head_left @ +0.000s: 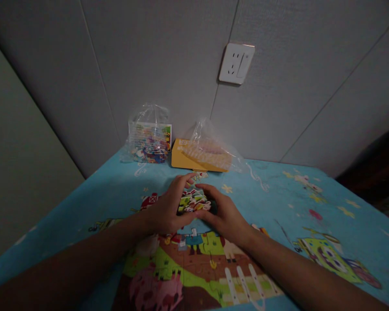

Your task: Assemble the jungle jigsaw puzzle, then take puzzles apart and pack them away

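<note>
A heap of loose jigsaw puzzle pieces (193, 201) sits between my two hands, at the far edge of a partly assembled farm puzzle (194, 263). My left hand (171, 204) curves around the heap's left side. From the right, my right hand (226, 212) curls around the same heap, its thumb close to the left thumb at the near side. Together the hands form a ring pressed about the pieces. The puzzle shows pink pigs, a brown path and a white fence. One separate piece (201, 175) lies just beyond my fingertips.
Against the wall stand a clear bag of puzzle pieces with a picture card (151, 140) and a yellow box (194, 160) with a clear plastic bag (214, 149) over it. A blue cartoon-print cloth (278, 194) covers the table. A socket (236, 63) is on the wall.
</note>
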Action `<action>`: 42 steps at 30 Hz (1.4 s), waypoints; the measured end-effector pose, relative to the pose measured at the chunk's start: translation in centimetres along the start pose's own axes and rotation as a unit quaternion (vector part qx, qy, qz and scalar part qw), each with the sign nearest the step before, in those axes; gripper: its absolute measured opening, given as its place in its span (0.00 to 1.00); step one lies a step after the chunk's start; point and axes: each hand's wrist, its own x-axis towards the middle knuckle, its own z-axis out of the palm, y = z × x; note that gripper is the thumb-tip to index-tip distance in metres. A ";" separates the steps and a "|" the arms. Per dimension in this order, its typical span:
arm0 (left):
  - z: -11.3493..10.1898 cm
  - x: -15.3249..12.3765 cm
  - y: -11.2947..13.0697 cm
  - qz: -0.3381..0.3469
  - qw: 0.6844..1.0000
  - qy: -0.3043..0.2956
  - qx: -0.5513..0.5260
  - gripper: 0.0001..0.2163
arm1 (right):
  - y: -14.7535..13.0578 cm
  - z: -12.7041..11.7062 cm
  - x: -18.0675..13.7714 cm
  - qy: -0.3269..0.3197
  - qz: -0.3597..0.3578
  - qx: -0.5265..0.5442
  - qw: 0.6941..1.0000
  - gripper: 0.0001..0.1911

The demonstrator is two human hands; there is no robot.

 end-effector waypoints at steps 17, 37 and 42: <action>-2.2 -0.3 0.8 0.034 0.990 -0.109 0.080 0.41 | -1.0 0.1 -0.3 -0.032 -0.003 -0.122 0.992 0.19; -2.4 0.9 0.1 -0.109 0.992 0.000 -0.057 0.06 | -2.0 -0.4 -1.2 -0.002 -0.090 -0.006 0.996 0.22; -2.2 0.7 0.3 -0.066 0.994 -0.039 -0.079 0.15 | -1.8 -0.4 -1.0 -0.058 -0.079 -0.010 0.995 0.24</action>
